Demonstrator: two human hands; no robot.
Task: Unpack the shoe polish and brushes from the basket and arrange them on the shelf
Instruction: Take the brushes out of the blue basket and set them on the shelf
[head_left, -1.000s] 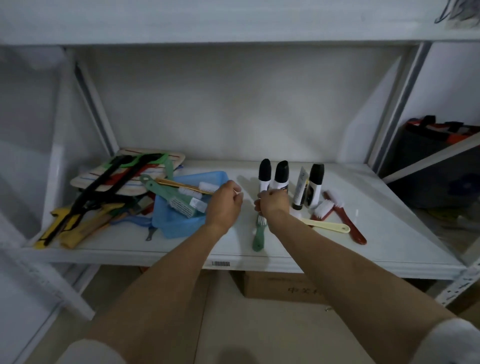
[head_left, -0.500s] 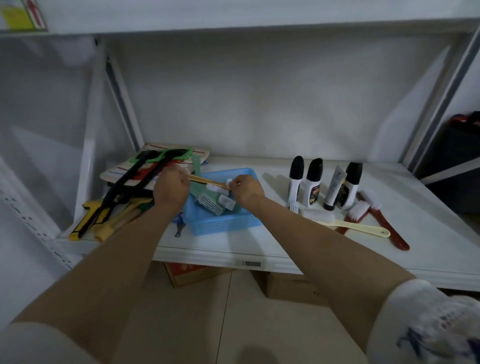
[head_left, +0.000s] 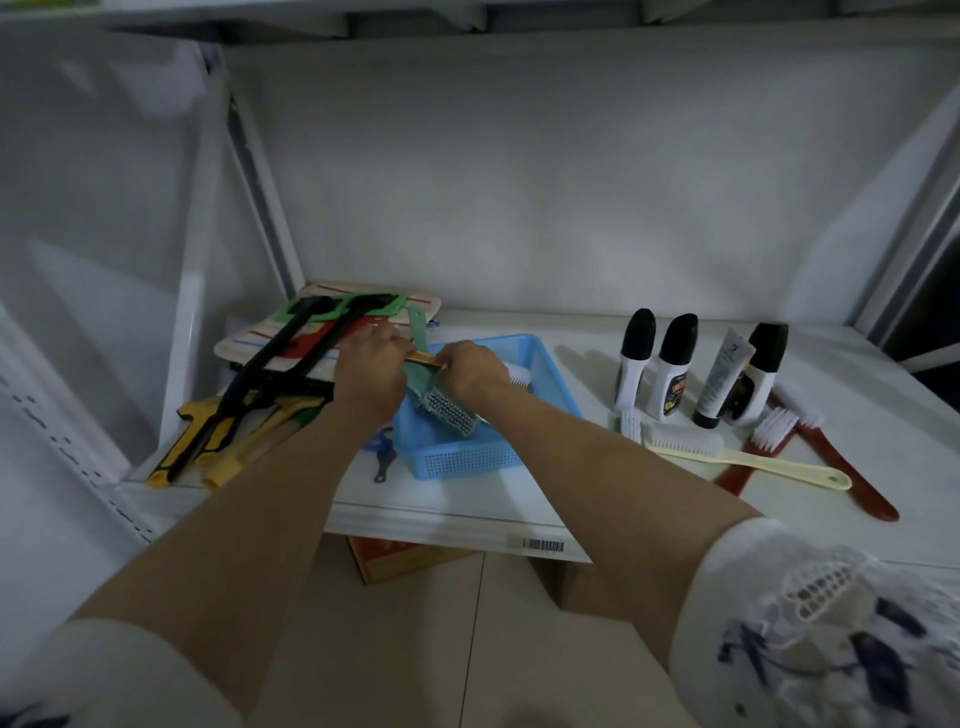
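Note:
A blue perforated basket (head_left: 467, 458) sits on the white shelf (head_left: 457, 519), left of centre. Inside it lies a green brush (head_left: 448, 411) with dark bristles, and white bristles (head_left: 519, 374) show behind my right hand. My left hand (head_left: 370, 374) and my right hand (head_left: 475, 370) are over the basket, both closed on a thin yellow-handled brush (head_left: 423, 359) that spans between them. To the right stand three black-capped polish bottles (head_left: 672, 370) and a tube (head_left: 723, 378). In front of them lie a cream brush (head_left: 737, 458), two red brushes (head_left: 836, 460) and a small brush (head_left: 629, 422).
A heap of black, yellow and green tools (head_left: 244, 410) rests on a striped board (head_left: 332, 338) at the shelf's left end. Blue-handled scissors (head_left: 384, 453) lie by the basket. A slanted upright (head_left: 260, 208) bounds the left side. A cardboard box (head_left: 405, 564) sits below the shelf.
Both hands left the small green brush by the bottles and moved left to the basket. The view swung left with them. They now grip the yellow-handled brush.

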